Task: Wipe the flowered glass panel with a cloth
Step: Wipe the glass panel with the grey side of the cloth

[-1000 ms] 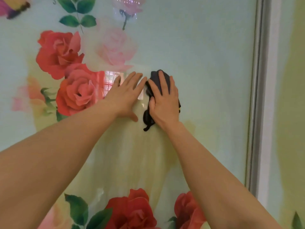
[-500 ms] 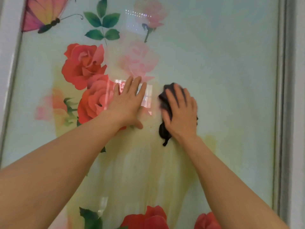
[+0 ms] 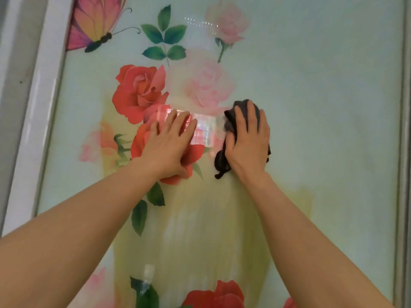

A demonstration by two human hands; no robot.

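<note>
The flowered glass panel (image 3: 322,90) fills the view, printed with red and pink roses, green leaves and a butterfly at the top left. My right hand (image 3: 249,141) presses a dark cloth (image 3: 229,123) flat against the glass just below a pale pink rose; the cloth sticks out above my fingers and hangs below my thumb. My left hand (image 3: 169,145) lies flat on the glass to the left of it, fingers spread over a red rose, holding nothing. A bright reflection shows on the glass between the two hands.
A white frame (image 3: 37,121) borders the panel on the left. A grey metal frame edge (image 3: 403,152) runs down the right side. More red roses (image 3: 213,294) are printed at the bottom of the panel.
The view has shifted so the left frame and butterfly show. My right hand and the cloth have moved away from my left hand, to the right, across the glass.
</note>
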